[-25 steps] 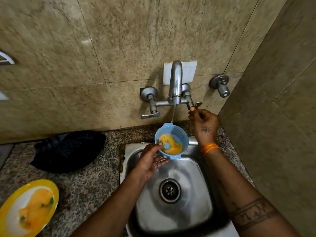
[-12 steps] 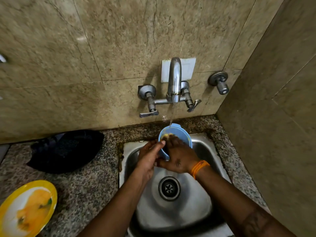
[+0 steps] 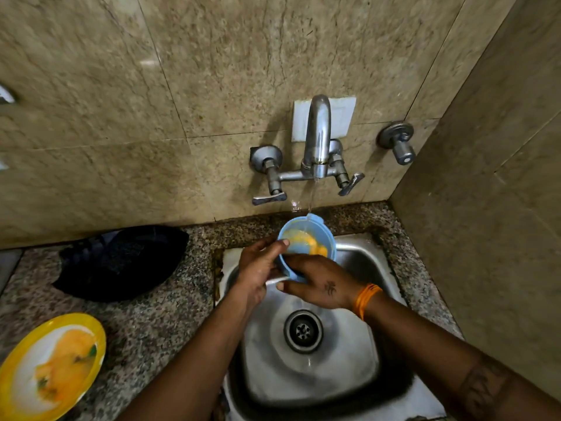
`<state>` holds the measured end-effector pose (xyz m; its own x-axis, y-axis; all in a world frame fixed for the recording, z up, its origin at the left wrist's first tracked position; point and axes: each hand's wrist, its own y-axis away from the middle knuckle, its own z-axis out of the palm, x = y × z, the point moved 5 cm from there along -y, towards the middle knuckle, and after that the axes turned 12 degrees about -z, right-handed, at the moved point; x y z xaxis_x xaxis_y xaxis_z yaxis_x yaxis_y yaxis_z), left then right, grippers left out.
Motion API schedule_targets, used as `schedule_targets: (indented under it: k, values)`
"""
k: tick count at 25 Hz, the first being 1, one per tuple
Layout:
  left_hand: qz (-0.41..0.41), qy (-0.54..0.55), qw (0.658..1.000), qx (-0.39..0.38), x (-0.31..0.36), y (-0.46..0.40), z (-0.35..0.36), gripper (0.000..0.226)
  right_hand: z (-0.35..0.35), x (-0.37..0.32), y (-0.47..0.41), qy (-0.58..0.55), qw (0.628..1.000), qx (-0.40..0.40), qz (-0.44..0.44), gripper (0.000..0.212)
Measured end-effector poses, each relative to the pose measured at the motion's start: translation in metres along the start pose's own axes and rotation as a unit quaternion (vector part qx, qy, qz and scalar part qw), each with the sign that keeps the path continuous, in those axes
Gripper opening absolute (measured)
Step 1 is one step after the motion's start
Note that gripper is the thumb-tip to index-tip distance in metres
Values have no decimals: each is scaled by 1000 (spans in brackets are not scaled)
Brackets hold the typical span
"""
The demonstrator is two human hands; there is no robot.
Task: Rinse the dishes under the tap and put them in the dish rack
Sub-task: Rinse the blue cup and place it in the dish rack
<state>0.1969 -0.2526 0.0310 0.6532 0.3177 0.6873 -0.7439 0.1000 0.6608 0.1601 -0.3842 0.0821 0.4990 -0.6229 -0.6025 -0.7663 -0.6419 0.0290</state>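
Note:
A small blue bowl with yellow food residue is held tilted over the back of the steel sink, under a thin stream from the wall tap. My left hand grips its left rim, thumb over the edge, and a thin pale handle pokes out below that hand. My right hand cups the bowl from below and in front, fingers spread across its underside. A yellow-rimmed plate smeared with yellow sauce lies on the counter at the lower left. No dish rack is in view.
A black cloth or bag lies on the speckled granite counter left of the sink. The drain sits in the middle of the basin. A second valve sticks out of the tiled wall at the right corner.
My right hand left the tap's right lever and came down to the bowl, first inside it, now under its front. Water now runs in a stronger stream into the bowl.

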Motion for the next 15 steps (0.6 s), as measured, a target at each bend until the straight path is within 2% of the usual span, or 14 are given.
schedule_targets:
  k: [1, 2, 4, 5, 6, 7, 8, 9, 10, 11, 12, 13, 14, 15]
  values:
    - [-5, -15, 1000, 7, -1, -1, -5, 21, 2, 3, 7, 53, 998, -33, 2, 45]
    - [-2, -43, 999, 20, -4, 0, -6, 25, 4, 8, 11, 155, 986, -61, 3, 46]
    - [20, -77, 996, 38, -13, 4, 3, 30, 12, 23, 10, 347, 927, -131, 54, 63]
    - [29, -83, 995, 43, -15, 6, 8, 30, 16, 25, 7, 368, 913, -154, 84, 74]
    - [31, -85, 995, 45, -15, 5, 9, 32, 19, 24, 2, 327, 931, -144, 82, 80]
    - [34, -85, 995, 42, -14, 3, 8, 33, 22, 17, -2, 204, 972, -97, 59, 77]
    - [43, -80, 995, 34, -13, 2, 6, 35, 23, 9, -3, 29, 999, -17, 33, 68]
    - [62, -79, 995, 30, -11, 2, 4, 38, 27, 4, -2, -144, 986, 81, 19, 56]
    - [93, -89, 991, 32, -7, 2, 4, 40, 32, -1, 1, -256, 953, 160, 22, 50]
    - [129, -110, 985, 37, -4, 4, 7, 39, 40, -7, 4, -312, 928, 202, 27, 48]
    - [161, -129, 977, 45, -1, 5, 10, 37, 45, -14, 7, -293, 933, 210, 16, 47]
    - [183, -141, 971, 60, 2, 6, 13, 31, 47, -15, 11, -203, 958, 204, -3, 47]
    - [192, -150, 967, 78, 6, 4, 12, 25, 47, -11, 15, -27, 985, 167, -24, 51]
    - [195, -159, 963, 93, 11, 0, 11, 21, 45, -2, 18, 164, 979, 118, -31, 58]
